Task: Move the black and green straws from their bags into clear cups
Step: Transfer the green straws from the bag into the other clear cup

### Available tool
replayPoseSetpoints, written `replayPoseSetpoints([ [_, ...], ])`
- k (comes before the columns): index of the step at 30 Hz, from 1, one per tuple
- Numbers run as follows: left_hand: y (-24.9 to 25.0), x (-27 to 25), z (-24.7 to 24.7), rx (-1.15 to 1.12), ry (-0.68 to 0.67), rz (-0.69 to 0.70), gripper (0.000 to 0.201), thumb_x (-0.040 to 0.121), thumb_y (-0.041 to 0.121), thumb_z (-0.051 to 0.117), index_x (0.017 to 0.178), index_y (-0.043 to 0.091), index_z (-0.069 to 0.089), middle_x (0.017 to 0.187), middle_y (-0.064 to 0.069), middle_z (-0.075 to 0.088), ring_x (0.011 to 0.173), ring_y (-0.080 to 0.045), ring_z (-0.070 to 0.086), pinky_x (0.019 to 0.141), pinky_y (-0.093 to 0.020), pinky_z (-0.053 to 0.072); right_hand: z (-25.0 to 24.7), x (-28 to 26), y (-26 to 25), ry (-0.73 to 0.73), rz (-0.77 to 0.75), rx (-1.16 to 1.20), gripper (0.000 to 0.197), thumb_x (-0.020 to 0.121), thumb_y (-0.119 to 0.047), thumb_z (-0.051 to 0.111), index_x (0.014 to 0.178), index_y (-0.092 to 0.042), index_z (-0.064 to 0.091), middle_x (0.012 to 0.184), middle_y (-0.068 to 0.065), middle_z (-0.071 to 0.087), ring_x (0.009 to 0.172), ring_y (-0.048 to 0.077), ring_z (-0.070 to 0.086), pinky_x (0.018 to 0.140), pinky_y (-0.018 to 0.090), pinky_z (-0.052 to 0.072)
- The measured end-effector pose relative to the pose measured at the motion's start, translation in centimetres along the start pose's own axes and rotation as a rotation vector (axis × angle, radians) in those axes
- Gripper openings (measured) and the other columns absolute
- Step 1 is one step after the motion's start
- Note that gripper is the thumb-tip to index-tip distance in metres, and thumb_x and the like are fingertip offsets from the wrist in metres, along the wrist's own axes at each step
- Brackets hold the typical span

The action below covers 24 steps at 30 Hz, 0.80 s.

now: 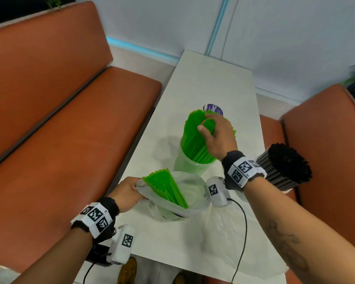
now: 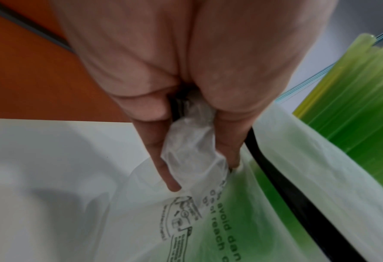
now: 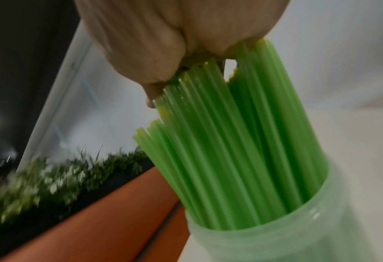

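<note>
On the white table (image 1: 203,78) stands a clear cup (image 1: 184,165) (image 3: 298,230) packed with green straws (image 1: 193,140) (image 3: 231,159). My right hand (image 1: 215,132) (image 3: 163,53) sits on top of the bundle, fingers curled over the straws' upper ends. Nearer me, a translucent bag (image 1: 184,208) (image 2: 141,221) holds a smaller bunch of green straws (image 1: 166,187) (image 2: 354,106) leaning to the left. My left hand (image 1: 127,193) (image 2: 203,175) pinches the bag's left rim. A bundle of black straws (image 1: 285,162) stands upright at the table's right edge.
A purple-labelled item (image 1: 213,108) shows behind the green cup. A crumpled clear bag (image 1: 223,232) and a black cable (image 1: 243,222) lie on the near table. Orange benches (image 1: 70,130) flank the table on both sides, and a wall stands behind it.
</note>
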<state>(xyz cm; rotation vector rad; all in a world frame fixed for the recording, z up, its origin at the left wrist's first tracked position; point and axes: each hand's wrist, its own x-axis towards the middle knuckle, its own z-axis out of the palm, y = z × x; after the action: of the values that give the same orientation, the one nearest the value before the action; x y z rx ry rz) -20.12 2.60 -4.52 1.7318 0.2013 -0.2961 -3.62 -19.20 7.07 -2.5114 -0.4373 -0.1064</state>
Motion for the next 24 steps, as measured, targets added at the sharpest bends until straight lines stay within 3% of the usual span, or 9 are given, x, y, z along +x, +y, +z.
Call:
replayPoseSetpoints([
  [5,0.6,0.1,-0.1,-0.016,-0.014,0.003,0.059,0.082,-0.013,0.06,0.055,0.038,0.071,0.054,0.015,0.067,0.052,0.009,0.059,0.05,-0.007,0.044,-0.3,-0.1,-0.2,0.019,-0.149,0.102,0.06,0.094,-0.033,0.059,0.145,-0.021,0.03,0.146,0.002,0.047,0.132,0.018,0.045,0.104,0.029,0.034],
  [9,0.7,0.1,0.0,-0.008,-0.012,0.003,0.058,0.084,-0.011,0.058,0.056,0.038,0.071,0.055,0.015,0.068,0.052,0.009,0.059,0.05,-0.006,0.043,0.1,-1.0,0.2,-0.29,-0.267,-0.403,0.061,0.103,-0.047,0.022,0.156,-0.02,0.01,0.165,0.001,0.009,0.152,0.021,0.005,0.122,0.049,0.01],
  [11,0.7,0.2,-0.1,-0.011,-0.012,-0.006,0.056,0.084,-0.011,0.059,0.058,0.037,0.072,0.059,0.014,0.07,0.055,0.007,0.061,0.052,-0.008,0.045,-0.6,-1.1,0.1,-0.359,-0.259,-0.384,0.06,0.103,-0.049,0.014,0.156,-0.022,0.005,0.165,-0.003,0.001,0.152,0.019,-0.003,0.122,0.05,0.004],
  [13,0.9,0.1,0.0,-0.012,-0.015,-0.013,0.057,0.084,-0.011,0.058,0.058,0.038,0.072,0.059,0.014,0.07,0.056,0.007,0.062,0.052,-0.007,0.045,-1.9,-1.4,-0.4,-0.29,-0.265,-0.198,0.058,0.103,-0.047,0.015,0.156,-0.023,0.013,0.164,-0.002,0.012,0.152,0.018,0.007,0.122,0.045,0.008],
  [15,1.3,0.1,0.1,-0.02,-0.025,-0.012,0.06,0.085,-0.012,0.057,0.056,0.039,0.072,0.056,0.015,0.069,0.053,0.008,0.061,0.05,-0.006,0.044,-3.2,-2.1,-0.8,-0.044,-0.225,0.068,0.054,0.101,-0.044,0.026,0.148,-0.018,0.038,0.152,0.005,0.043,0.141,0.02,0.037,0.116,0.036,0.026],
  [17,1.5,0.0,0.1,-0.008,-0.023,-0.013,0.064,0.084,-0.013,0.056,0.053,0.041,0.07,0.052,0.018,0.066,0.049,0.01,0.058,0.047,-0.004,0.041,-4.3,-3.3,-1.2,0.174,-0.188,0.325,0.04,0.099,-0.035,0.041,0.121,-0.011,0.064,0.117,0.008,0.068,0.109,0.021,0.063,0.096,0.035,0.048],
  [18,1.5,0.0,0.1,0.001,-0.018,-0.013,0.065,0.084,-0.013,0.056,0.051,0.042,0.069,0.049,0.019,0.064,0.047,0.01,0.057,0.046,-0.003,0.039,-4.6,-4.0,-1.4,0.184,-0.16,0.416,0.032,0.097,-0.03,0.048,0.106,-0.008,0.068,0.098,0.009,0.071,0.09,0.021,0.067,0.082,0.035,0.053],
  [21,1.7,0.2,0.1,0.032,-0.017,-0.008,0.065,0.084,-0.012,0.057,0.05,0.042,0.068,0.048,0.019,0.062,0.046,0.01,0.055,0.046,-0.003,0.038,-4.1,-6.4,-1.1,-0.057,-0.048,0.503,0.015,0.093,-0.012,0.06,0.085,-0.003,0.068,0.075,0.014,0.069,0.061,0.021,0.064,0.061,0.034,0.051],
  [24,1.8,0.3,0.1,0.024,-0.025,-0.008,0.063,0.084,-0.012,0.059,0.052,0.042,0.069,0.052,0.019,0.065,0.049,0.01,0.057,0.047,-0.004,0.041,-2.0,-8.7,-0.5,-0.392,0.003,0.411,0.012,0.091,-0.004,0.063,0.1,-0.009,0.071,0.091,0.003,0.073,0.076,0.015,0.069,0.075,0.029,0.057],
])
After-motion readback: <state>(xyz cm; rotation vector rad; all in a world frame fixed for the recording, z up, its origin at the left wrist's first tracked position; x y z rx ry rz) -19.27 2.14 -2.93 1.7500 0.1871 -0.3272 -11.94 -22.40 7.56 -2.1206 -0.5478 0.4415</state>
